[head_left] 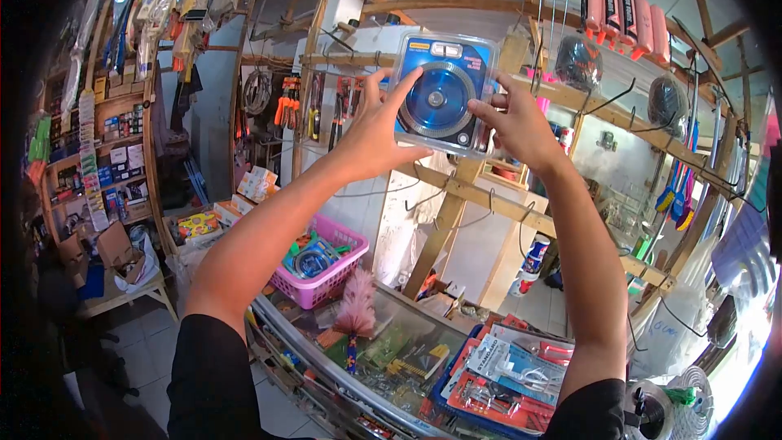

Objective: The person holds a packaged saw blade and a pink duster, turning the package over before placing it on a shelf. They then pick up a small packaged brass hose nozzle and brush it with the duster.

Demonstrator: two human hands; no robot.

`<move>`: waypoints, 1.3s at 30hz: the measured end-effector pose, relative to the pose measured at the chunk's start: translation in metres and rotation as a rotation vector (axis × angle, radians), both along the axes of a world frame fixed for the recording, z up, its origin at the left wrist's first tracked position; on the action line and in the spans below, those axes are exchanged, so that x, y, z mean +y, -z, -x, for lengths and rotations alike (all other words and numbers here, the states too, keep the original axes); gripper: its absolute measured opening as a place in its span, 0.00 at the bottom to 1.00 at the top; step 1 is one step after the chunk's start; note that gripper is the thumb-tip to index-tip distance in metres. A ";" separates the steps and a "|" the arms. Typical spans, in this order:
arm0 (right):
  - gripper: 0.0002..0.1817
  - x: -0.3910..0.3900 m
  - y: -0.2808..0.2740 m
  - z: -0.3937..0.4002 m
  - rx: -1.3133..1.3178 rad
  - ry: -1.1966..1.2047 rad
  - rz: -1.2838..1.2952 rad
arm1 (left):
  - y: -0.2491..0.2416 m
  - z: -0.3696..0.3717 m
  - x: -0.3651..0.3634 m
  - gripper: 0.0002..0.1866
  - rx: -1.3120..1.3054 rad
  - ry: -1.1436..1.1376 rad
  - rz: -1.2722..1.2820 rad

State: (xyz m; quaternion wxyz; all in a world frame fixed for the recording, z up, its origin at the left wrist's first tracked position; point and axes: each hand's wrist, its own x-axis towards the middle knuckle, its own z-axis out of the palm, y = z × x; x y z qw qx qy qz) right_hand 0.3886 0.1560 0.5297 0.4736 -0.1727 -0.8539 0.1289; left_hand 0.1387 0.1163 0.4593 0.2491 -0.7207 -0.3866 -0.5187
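Raised in front of me is a circular saw blade in a clear plastic pack point(444, 118) with a blue card backing. My left hand point(371, 134) grips the pack at its left side, one finger lying across the front and the thumb near the lower edge. On the right side, my right hand point(521, 126) is closed on the edge, its thumb pressing the front. Behind the pack stands a wooden rack point(521, 210) with bent wire hooks.
Below is a glass counter point(391, 322) bearing a pink basket point(326, 283), a pink feather duster point(356, 310) and a blue tray point(440, 395) of packaged goods. Paint rollers point(627, 20) hang at upper right. Stocked shelves point(122, 126) line the left.
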 end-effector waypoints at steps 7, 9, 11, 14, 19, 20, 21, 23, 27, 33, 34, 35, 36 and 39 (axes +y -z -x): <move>0.38 -0.011 -0.007 -0.002 0.007 0.002 0.106 | -0.005 0.004 -0.008 0.63 -0.015 0.063 0.030; 0.39 -0.011 -0.009 -0.003 0.015 -0.060 0.146 | -0.005 0.007 -0.011 0.63 -0.018 0.094 0.043; 0.38 -0.006 -0.009 -0.004 0.023 -0.126 0.180 | -0.008 0.009 -0.016 0.60 -0.035 0.131 0.063; 0.36 -0.012 -0.003 -0.002 0.121 -0.213 0.293 | -0.007 0.019 -0.014 0.58 -0.022 0.193 0.129; 0.36 -0.008 0.004 0.004 0.161 -0.213 0.324 | -0.003 0.025 0.004 0.56 -0.038 0.211 0.195; 0.37 -0.006 0.006 0.006 0.164 -0.158 0.301 | -0.003 0.024 0.009 0.57 -0.018 0.169 0.180; 0.38 -0.004 0.007 0.007 0.167 -0.103 0.276 | -0.003 0.021 0.015 0.58 0.003 0.128 0.162; 0.44 0.006 0.008 0.009 0.144 0.097 0.199 | -0.002 0.015 0.023 0.60 0.025 0.055 0.149; 0.50 0.030 0.015 0.012 0.030 0.322 -0.119 | 0.000 0.006 0.044 0.59 0.089 -0.075 0.128; 0.53 0.072 0.022 0.016 -0.065 0.603 -0.420 | 0.004 -0.001 0.073 0.57 0.081 -0.041 0.124; 0.54 0.073 0.021 0.016 -0.088 0.628 -0.419 | 0.003 -0.001 0.078 0.57 0.077 -0.026 0.134; 0.55 0.075 0.021 0.016 -0.112 0.653 -0.417 | 0.003 -0.001 0.085 0.56 0.083 -0.029 0.112; 0.56 0.074 0.021 0.017 -0.138 0.677 -0.413 | 0.004 -0.001 0.091 0.56 0.088 -0.032 0.092; 0.59 0.067 0.021 0.019 -0.218 0.764 -0.347 | 0.006 -0.002 0.102 0.55 0.083 -0.046 0.059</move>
